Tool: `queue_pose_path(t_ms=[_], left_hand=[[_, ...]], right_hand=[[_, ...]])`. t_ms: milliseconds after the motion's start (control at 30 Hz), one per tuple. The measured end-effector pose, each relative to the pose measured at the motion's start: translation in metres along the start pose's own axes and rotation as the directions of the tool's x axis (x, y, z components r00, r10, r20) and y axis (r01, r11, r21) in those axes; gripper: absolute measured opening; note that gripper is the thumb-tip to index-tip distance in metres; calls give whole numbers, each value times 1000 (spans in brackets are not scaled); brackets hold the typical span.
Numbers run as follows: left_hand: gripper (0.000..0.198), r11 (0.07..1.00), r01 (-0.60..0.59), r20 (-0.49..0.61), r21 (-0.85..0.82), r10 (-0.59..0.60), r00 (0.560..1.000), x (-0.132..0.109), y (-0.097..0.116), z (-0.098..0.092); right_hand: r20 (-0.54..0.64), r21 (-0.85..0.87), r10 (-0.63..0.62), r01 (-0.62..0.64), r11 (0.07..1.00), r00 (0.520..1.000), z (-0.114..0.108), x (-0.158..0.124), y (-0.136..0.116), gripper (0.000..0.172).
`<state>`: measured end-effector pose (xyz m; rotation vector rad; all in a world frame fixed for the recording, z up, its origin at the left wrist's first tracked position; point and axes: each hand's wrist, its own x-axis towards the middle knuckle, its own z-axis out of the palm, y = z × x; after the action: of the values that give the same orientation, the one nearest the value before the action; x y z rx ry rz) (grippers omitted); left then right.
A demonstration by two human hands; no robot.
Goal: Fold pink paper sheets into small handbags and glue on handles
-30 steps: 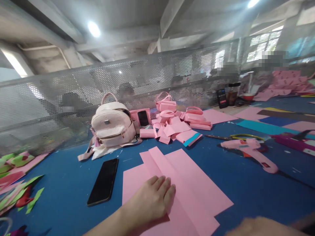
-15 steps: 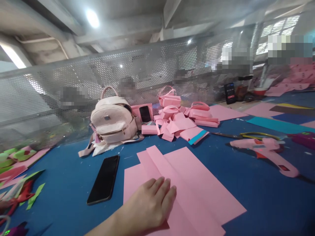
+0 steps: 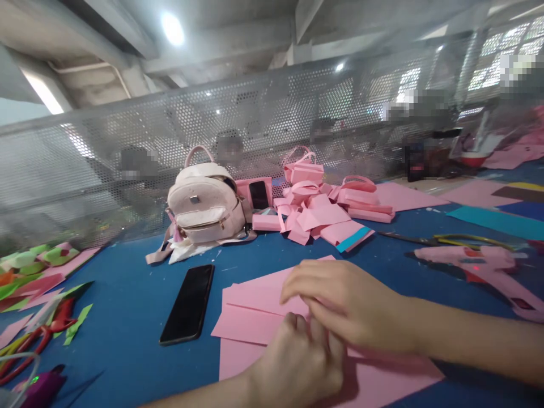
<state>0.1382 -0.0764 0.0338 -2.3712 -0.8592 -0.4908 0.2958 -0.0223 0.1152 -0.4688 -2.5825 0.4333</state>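
My left hand (image 3: pixel 300 360) is low in the middle of the view, its fingers curled down on a folded strip of pink paper (image 3: pixel 250 323). Over and just beyond it reaches my right hand (image 3: pixel 351 300) from the right, with its fingers stretched forward and a little bent above the paper. The two hands meet, and the place under their fingertips is hidden. Beneath the strip lies a larger sheet of pink paper (image 3: pixel 242 365). A black phone (image 3: pixel 188 306) lies flat on the blue table, left of the paper.
A pale backpack (image 3: pixel 204 207) and a heap of pink paper pieces (image 3: pixel 317 212) stand at the back, before a perforated metal screen (image 3: pixel 263 107). At right lie a pink glue gun (image 3: pixel 471 260) and yellow-handled scissors (image 3: pixel 459 241). Red-handled scissors (image 3: pixel 36 345) and green scraps are at left.
My right hand has come in from the right to the paper. My left hand has moved right and curled more. The folded strip has turned crosswise on the sheet. The view has shifted slightly.
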Motion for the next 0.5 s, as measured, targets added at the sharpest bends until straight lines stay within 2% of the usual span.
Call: queue_pose_path(t_ms=[67,100,200,267,333,400,500], left_hand=[[21,999,27,-32,23,-26,999,6,3,0],[23,999,52,-30,5,-52,998,7,3,0],[29,984,31,-48,-174,-40,998,5,2,-2],[20,961,-37,-147,-275,-4,989,-3,-2,-2],[3,968,-64,-258,-242,0,966,-14,-7,-2],[11,988,-16,-315,-154,-34,948,-25,-12,-2],[17,997,33,-304,-72,-54,951,-39,-16,3]], right_hand=[[75,78,157,-163,984,985,8,13,22,38],[99,76,175,-183,980,980,14,15,30,37],[143,66,159,-169,983,977,33,11,41,27],[144,51,149,-157,986,978,42,3,42,24],[155,42,136,-144,989,979,48,-4,42,26],[167,21,144,-149,989,976,51,-8,45,35],[169,-19,178,-177,984,970,52,-8,51,39]])
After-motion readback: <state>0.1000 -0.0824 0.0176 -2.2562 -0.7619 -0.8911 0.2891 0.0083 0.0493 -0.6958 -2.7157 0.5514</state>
